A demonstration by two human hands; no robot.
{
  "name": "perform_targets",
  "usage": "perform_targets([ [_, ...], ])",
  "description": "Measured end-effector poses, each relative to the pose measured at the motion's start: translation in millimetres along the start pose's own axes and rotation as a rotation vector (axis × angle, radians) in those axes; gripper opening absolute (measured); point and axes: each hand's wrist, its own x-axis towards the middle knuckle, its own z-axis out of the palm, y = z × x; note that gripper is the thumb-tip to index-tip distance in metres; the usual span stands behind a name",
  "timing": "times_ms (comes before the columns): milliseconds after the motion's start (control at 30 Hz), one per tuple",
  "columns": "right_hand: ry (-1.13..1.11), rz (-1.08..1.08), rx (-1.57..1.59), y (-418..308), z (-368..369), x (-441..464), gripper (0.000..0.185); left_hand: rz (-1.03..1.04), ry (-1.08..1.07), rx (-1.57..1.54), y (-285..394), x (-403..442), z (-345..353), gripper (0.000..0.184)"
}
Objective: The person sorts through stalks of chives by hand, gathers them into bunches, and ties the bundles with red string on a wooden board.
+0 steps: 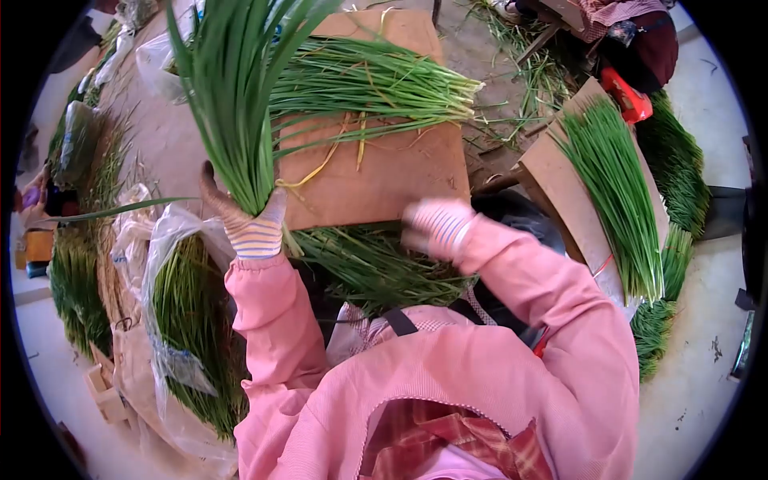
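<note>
My left hand (250, 222), in a striped glove with dark fingertips, is closed around a bunch of chives (236, 112). The bunch stands upright, with its leaves fanning toward the top of the view. My right hand (438, 226), also gloved, is over the near right edge of a brown board (384, 180); motion smears its fingers. Across the far part of that board lies a pile of chives (352, 84), cut ends to the right, with yellowed blades near it. Loose green leaves (360, 260) lie on my lap below the board.
To the right, another board (552, 172) carries a row of chives (612, 192). A red object (626, 94) is beside a person (644, 48) at upper right. A plastic bag (172, 264) with chives stands on my left. Leaf scraps (552, 76) litter the floor.
</note>
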Motion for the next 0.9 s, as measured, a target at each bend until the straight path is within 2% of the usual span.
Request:
perform_targets([
  [33,0.286,-0.011,-0.100,26.1,-8.8,11.5,0.024,-0.096,0.040,-0.131,-5.5,2.2,-3.0,0.044],
  [67,0.342,0.135,-0.211,38.2,-33.9,21.2,0.024,-0.188,0.092,-0.266,-10.9,4.2,-6.0,0.034],
  [100,0.481,0.126,-0.228,60.4,-45.8,34.2,0.029,-0.132,0.043,0.125,-16.2,0.9,-12.8,0.031],
  [167,0.544,0.268,-0.401,79.3,-71.6,52.0,0.044,-0.255,-0.306,0.250,-13.9,11.4,-42.3,0.036],
  [200,0.459,0.343,-0.387,92.4,-78.0,63.0,0.047,-0.252,-0.306,0.252,-13.2,7.2,-38.6,0.036],
  [267,0.468,0.359,-0.325,121.2,-62.3,79.9,0.047,-0.365,-0.275,-0.576,-11.6,-2.4,-26.4,0.039],
  [300,0.450,0.340,-0.335,122.2,-56.0,84.0,0.044,-0.419,-0.291,-0.730,-14.4,-3.4,-29.9,0.039],
  [333,0.429,0.320,-0.346,108.1,-55.7,86.0,0.042,-0.418,-0.288,-0.730,-14.6,-2.8,-28.2,0.039],
  [367,0.308,0.324,-0.363,92.7,-54.6,86.1,0.036,-0.431,-0.322,-0.866,-13.7,-4.1,-25.4,0.040],
  [400,0.320,0.166,-0.365,83.7,-41.5,82.4,0.026,-0.442,-0.355,-1.005,-12.3,-6.3,-23.5,0.041],
  [433,0.215,0.091,-0.424,73.2,-25.1,81.0,0.021,-0.448,-0.357,-1.011,-10.0,-7.7,-22.3,0.043],
  [467,0.141,0.065,-0.471,51.3,-15.6,67.2,0.026,-0.448,-0.352,-1.015,-10.6,-7.4,-23.0,0.043],
  [500,0.287,-0.057,-0.466,44.3,-0.9,52.3,0.032,-0.430,-0.418,-0.941,-11.2,-5.8,-23.0,0.045],
  [533,0.334,-0.112,-0.400,42.6,4.4,49.3,0.039,-0.410,-0.484,-0.870,-12.1,-5.0,-23.0,0.047],
  [633,0.074,-0.070,-0.241,35.8,-25.4,31.7,0.044,-0.355,-0.411,-0.746,-16.6,-9.8,-24.3,0.049],
  [667,0.026,-0.088,-0.169,36.8,-41.7,29.6,0.046,-0.324,-0.382,-0.677,-17.7,-8.2,-23.3,0.051],
  [700,0.087,-0.131,-0.059,46.4,-54.2,36.1,0.051,-0.358,-0.334,-0.625,-16.0,-10.3,-22.8,0.047],
  [767,0.377,0.044,0.075,49.8,-87.2,44.4,0.056,-0.372,-0.330,-0.613,-17.5,-12.1,-19.9,0.048],
  [800,0.486,0.120,-0.144,59.2,-106.1,52.7,0.058,-0.389,-0.332,-0.589,-18.1,-12.8,-18.4,0.048],
  [833,0.436,0.325,-0.386,73.5,-120.0,63.2,0.062,-0.384,-0.300,-0.537,-17.8,-14.2,-17.3,0.049],
  [867,0.298,0.429,-0.447,83.7,-133.9,75.3,0.067,-0.377,-0.304,-0.533,-19.6,-13.3,-15.2,0.049],
  [900,0.299,0.393,-0.502,106.9,-134.2,87.9,0.076,-0.374,-0.322,-0.547,-22.0,-12.4,-13.6,0.051],
])
